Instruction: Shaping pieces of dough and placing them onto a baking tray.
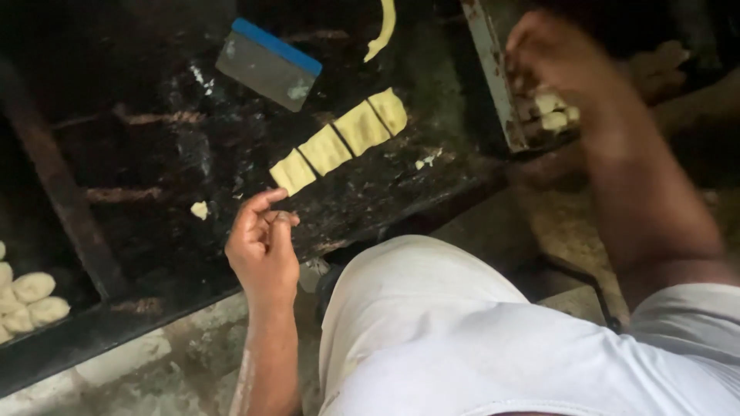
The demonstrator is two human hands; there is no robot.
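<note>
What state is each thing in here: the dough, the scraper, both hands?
dough strip: flat on the dark worktop, cut into four pieces side by side.
scraper: lying unheld on the worktop.
left hand: empty, fingers loosely curled, near the strip.
right hand: blurred, over dough pieces in a tray; grip unclear.
shaped dough pieces: piled at the left edge.
</note>
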